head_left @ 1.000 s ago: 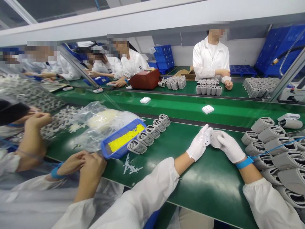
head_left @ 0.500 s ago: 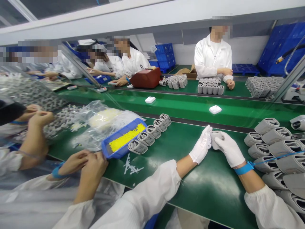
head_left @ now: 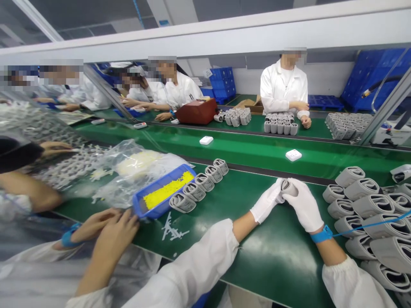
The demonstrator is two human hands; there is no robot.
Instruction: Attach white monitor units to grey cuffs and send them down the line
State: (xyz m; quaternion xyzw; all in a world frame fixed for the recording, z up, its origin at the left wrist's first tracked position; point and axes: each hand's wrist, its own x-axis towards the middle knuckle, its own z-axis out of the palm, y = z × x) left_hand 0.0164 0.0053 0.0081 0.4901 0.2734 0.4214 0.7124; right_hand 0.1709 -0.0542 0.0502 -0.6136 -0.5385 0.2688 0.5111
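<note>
While both gloved hands, left (head_left: 267, 201) and right (head_left: 303, 204), close together on a grey cuff (head_left: 288, 187) just above the counter (head_left: 272, 252), the person seems to be rolling it; next it likely needs setting among the cuffs (head_left: 362, 205) at right.

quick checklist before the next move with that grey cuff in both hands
1. Grey cuff held by both hands: ok.
2. Left hand gloved, fingers on the cuff's left end: ok.
3. Right hand gloved, wrapped over the cuff: ok.
4. Blue wrist strap on the right wrist, cord attached: ok.
5. Cuff fully rolled and closed: cannot tell, the hands cover it.
6. Green bench bare under the hands: ok.
</note>
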